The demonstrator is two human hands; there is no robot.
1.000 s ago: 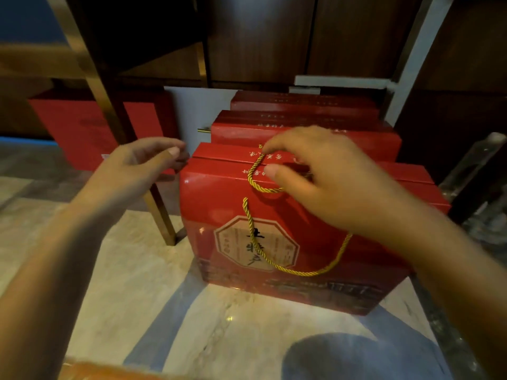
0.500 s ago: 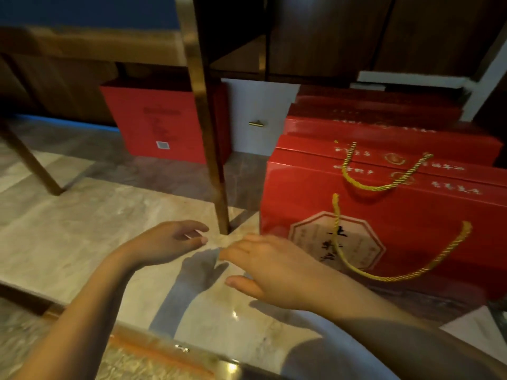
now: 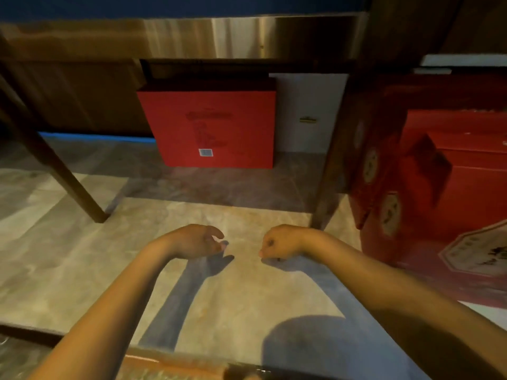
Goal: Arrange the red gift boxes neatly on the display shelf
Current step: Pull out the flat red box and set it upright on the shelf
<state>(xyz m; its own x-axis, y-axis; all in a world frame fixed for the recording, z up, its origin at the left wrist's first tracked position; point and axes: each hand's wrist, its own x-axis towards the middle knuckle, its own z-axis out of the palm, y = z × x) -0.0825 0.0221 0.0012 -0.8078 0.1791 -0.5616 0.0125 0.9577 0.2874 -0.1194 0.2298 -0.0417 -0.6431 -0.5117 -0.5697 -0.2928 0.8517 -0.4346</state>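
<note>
Right hand released the right-edge gift box, now an empty fist; left hand loose, empty; box seems placed.

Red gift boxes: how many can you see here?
3 at least: a square box at back centre, a labelled box front right, another box behind it. Blur may hide more.

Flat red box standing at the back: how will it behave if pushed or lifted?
The flat red box stands upright on an edge, so a push high up probably tips it. Flat faces and crisp corners suggest stiff card. No handle shows; probably clamp both sides.
</note>
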